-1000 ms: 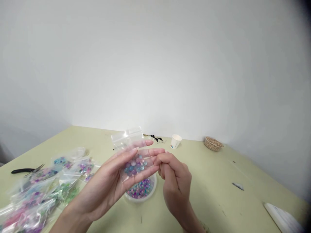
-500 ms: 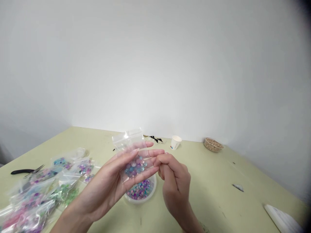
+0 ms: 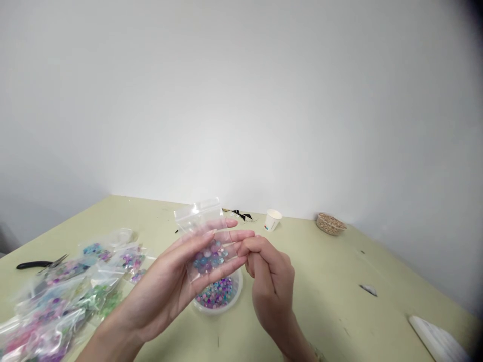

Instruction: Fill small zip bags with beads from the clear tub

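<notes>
A small clear zip bag (image 3: 204, 213) lies across the fingers of my left hand (image 3: 162, 284), with my thumb pressed on its front. Inside it are round beads (image 3: 209, 256) in blue, lilac and pink. My right hand (image 3: 273, 281) is closed, its fingers curled in at the tips of my left fingers beside the bag. Whatever those curled fingers pinch, if anything, is hidden. Below the bag, a round white tub (image 3: 238, 296) holds many small purple, pink and teal beads (image 3: 217, 294), partly covered by my left hand.
Several bead-filled bags (image 3: 60, 311) are heaped at the left, with black-handled pliers (image 3: 35, 265) behind them. Toward the wall are black scraps (image 3: 241, 215), a paper cup (image 3: 272, 220) and a bowl of brownish bits (image 3: 330, 224). A white object (image 3: 437, 339) lies front right.
Both hands and the bag keep nearly the same pose. The whole view has shifted very slightly.
</notes>
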The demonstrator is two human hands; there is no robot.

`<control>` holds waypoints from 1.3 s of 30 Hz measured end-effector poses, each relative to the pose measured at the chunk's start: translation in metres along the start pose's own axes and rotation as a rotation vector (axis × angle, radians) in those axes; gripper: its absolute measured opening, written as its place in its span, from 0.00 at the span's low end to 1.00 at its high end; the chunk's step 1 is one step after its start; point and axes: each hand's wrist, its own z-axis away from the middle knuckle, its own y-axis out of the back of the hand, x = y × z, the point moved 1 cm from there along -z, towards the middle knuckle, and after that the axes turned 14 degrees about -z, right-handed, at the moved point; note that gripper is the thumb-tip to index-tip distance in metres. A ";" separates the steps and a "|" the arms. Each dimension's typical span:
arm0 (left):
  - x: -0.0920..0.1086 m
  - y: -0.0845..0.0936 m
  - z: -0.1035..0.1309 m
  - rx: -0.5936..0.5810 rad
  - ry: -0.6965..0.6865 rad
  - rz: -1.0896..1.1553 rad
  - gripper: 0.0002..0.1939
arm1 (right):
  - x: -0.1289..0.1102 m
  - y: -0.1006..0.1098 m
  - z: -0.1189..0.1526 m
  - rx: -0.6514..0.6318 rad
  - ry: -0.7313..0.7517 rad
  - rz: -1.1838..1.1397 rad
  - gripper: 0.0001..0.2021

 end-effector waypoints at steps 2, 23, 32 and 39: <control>0.000 0.000 0.000 -0.002 0.014 -0.002 0.13 | 0.001 0.001 0.000 -0.007 0.003 -0.007 0.12; -0.001 -0.001 -0.001 0.003 -0.008 -0.034 0.14 | 0.003 0.001 0.000 -0.026 0.014 -0.008 0.13; 0.003 -0.002 0.001 0.223 -0.139 0.041 0.19 | 0.010 0.005 -0.004 0.215 -0.111 0.050 0.10; 0.006 -0.001 -0.001 0.196 -0.120 0.111 0.12 | 0.056 -0.014 0.004 -0.674 -0.516 0.545 0.10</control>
